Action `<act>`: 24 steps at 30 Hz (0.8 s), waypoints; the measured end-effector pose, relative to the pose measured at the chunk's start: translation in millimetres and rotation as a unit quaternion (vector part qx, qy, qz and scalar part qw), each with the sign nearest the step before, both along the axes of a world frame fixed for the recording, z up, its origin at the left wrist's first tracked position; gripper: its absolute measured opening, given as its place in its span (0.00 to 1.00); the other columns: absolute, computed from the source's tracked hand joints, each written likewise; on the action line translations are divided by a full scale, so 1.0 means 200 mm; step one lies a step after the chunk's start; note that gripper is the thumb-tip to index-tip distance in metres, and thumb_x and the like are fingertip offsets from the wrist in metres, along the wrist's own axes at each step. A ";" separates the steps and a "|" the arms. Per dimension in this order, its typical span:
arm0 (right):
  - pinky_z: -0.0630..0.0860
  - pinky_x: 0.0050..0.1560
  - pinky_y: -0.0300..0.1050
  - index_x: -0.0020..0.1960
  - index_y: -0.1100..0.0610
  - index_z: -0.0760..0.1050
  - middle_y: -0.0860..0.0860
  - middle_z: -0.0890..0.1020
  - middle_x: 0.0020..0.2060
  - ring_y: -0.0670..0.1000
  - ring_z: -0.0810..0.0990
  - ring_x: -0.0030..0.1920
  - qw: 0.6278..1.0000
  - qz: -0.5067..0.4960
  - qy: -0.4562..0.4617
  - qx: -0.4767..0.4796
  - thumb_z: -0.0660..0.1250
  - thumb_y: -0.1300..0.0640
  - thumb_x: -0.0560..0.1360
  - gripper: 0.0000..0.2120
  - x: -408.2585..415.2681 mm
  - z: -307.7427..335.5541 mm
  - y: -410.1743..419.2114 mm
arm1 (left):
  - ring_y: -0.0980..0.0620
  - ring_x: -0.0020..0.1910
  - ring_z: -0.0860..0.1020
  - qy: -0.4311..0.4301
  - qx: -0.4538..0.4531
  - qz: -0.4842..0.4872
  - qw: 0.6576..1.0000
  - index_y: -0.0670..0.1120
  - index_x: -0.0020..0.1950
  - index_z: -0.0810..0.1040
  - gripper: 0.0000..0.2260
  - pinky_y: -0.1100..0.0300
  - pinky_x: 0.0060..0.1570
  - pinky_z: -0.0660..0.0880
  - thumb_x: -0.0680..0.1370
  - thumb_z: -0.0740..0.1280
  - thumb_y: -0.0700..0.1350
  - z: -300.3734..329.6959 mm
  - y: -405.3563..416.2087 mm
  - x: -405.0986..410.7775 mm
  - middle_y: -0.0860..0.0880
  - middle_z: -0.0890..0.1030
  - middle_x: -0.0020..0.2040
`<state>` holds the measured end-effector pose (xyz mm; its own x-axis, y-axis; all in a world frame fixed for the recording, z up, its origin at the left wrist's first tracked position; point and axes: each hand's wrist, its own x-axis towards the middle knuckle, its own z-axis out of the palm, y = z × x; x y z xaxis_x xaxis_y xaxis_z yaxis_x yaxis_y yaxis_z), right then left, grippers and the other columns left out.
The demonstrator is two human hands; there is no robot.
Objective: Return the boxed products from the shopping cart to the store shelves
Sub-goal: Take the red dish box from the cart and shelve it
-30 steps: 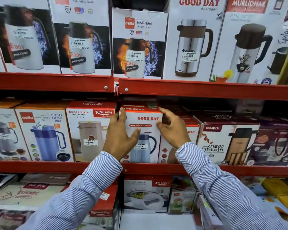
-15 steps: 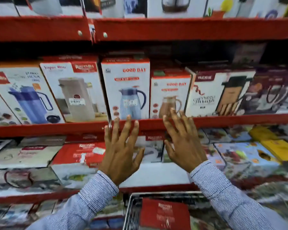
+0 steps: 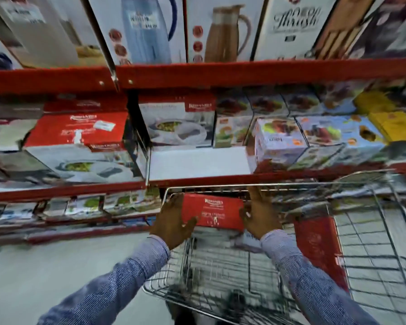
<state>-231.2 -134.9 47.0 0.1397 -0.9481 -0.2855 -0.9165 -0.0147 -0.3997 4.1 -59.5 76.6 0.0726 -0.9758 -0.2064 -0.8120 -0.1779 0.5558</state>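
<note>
A red-topped boxed product (image 3: 215,213) sits in the far left corner of the wire shopping cart (image 3: 373,231). My left hand (image 3: 172,222) grips its left side and my right hand (image 3: 259,215) grips its right side. A second red box (image 3: 319,249) stands on edge further right in the cart. On the red shelf just beyond the cart rim, a bare white gap (image 3: 198,163) lies between a matching red-and-white box (image 3: 80,146) on the left and small colourful boxes (image 3: 277,139) on the right. The view is motion-blurred.
The upper shelf (image 3: 244,71) holds tall flask boxes, among them one showing a blue jug (image 3: 145,26). Another matching box (image 3: 178,123) stands behind the gap. Lower shelves at left hold flat boxes. Pale floor tiles (image 3: 45,273) spread below left of the cart.
My hands left the blue-jug flask box on the upper shelf, dropped down past the shelf edge, and closed on the red box in the cart. My view tilted down.
</note>
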 end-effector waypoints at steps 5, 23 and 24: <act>0.73 0.61 0.53 0.66 0.58 0.70 0.60 0.78 0.62 0.61 0.77 0.62 0.972 -0.113 -0.080 0.190 0.65 0.47 0.75 0.24 -0.05 -0.32 0.02 | 0.42 0.63 0.77 0.137 0.181 0.133 0.965 0.45 0.67 0.71 0.37 0.47 0.65 0.73 0.63 0.67 0.62 -0.43 -0.05 -0.02 0.42 0.79 0.64; 0.70 0.40 0.38 0.48 0.56 0.82 0.56 0.85 0.45 0.55 0.81 0.44 0.914 -0.235 -0.281 0.174 0.62 0.41 0.75 0.19 -0.09 -0.12 0.07 | 0.45 0.45 0.77 0.161 0.137 0.255 0.943 0.44 0.53 0.82 0.13 0.58 0.47 0.69 0.77 0.65 0.51 -0.22 -0.04 0.04 0.43 0.84 0.52; 0.71 0.40 0.38 0.48 0.57 0.82 0.57 0.85 0.43 0.55 0.81 0.41 0.915 -0.230 -0.292 0.155 0.62 0.41 0.75 0.21 -0.09 -0.06 0.07 | 0.44 0.45 0.79 0.163 0.115 0.260 0.945 0.45 0.51 0.83 0.13 0.57 0.48 0.72 0.76 0.66 0.53 -0.16 -0.02 0.06 0.43 0.85 0.50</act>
